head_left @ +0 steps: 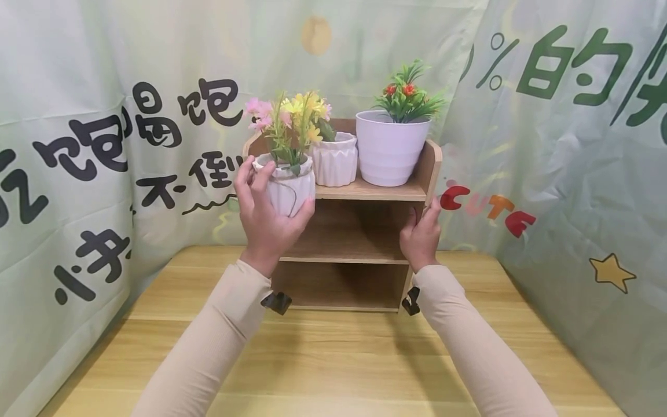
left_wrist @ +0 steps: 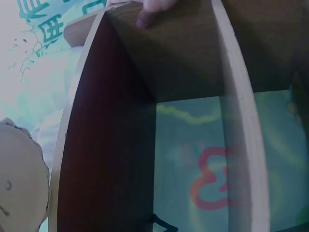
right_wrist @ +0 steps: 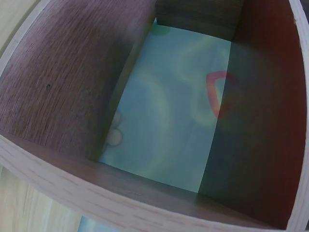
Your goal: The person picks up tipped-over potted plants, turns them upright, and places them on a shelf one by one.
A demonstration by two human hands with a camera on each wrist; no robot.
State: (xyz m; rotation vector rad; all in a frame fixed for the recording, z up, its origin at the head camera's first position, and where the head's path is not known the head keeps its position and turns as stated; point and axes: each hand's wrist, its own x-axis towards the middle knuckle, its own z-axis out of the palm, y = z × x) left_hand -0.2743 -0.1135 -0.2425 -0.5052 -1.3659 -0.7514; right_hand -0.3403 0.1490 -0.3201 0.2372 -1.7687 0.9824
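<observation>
My left hand holds a small white ridged flowerpot, thumb on its right side and fingers on its left and rim. Pink and yellow artificial flowers stand in it. In the head view this pot overlaps the front left corner of a small wooden shelf. My right hand grips the shelf's right side panel just below the top board; its fingertips show at that panel in the left wrist view. The right wrist view looks into the shelf's compartments, with that hand out of sight.
On the shelf's top board stand another white ridged pot with flowers and a larger white pot with a red-flowered green plant. The shelf stands on a wooden table. Printed cloth hangs behind and on both sides.
</observation>
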